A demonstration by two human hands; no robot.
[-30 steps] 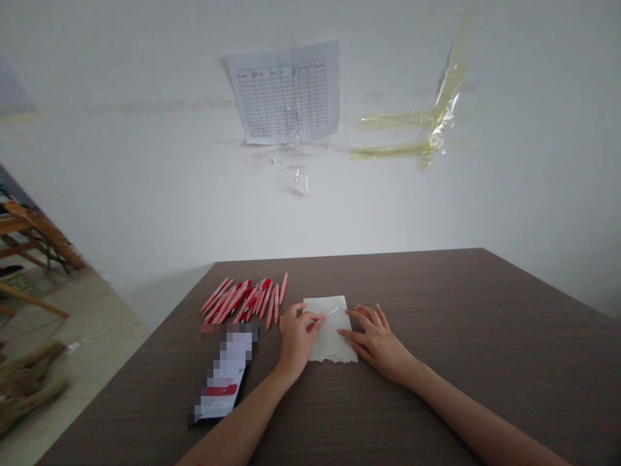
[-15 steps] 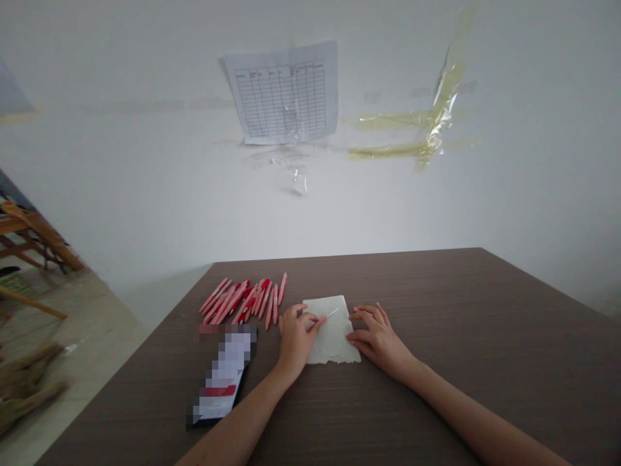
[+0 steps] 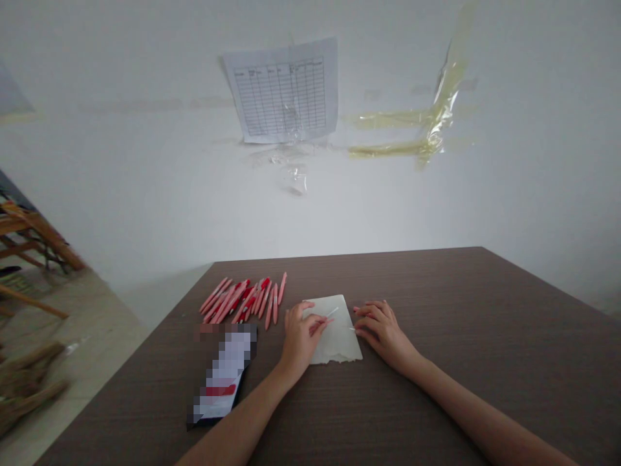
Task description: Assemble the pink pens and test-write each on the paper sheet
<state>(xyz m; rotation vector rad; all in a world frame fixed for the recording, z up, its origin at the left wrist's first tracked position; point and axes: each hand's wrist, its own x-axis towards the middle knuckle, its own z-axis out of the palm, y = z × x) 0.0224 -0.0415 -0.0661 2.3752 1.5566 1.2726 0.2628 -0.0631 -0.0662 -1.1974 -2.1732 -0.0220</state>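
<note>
Pen piece (image 3: 332, 313) slanting away rightward over paper (image 3: 339, 343), pinched in left hand (image 3: 298, 335); thin rod (image 3: 352, 329) pinched in right hand (image 3: 387, 331), paper's right edge.

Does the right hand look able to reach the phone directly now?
Probably not directly: the left hand, holding a pink pen part, and its forearm lie between the right hand and the phone.

Pink and red against brown

Pens (image 3: 241, 299): pink, some with red parts. Paper (image 3: 337, 343): plain off-white. Table (image 3: 436, 310): dark brown, fine wood grain. Wall (image 3: 194, 194): pale grey-white. Posted sheet (image 3: 286, 97): white, ruled grid. Tape (image 3: 441, 120): yellow. Phone (image 3: 226, 372): black edge.
</note>
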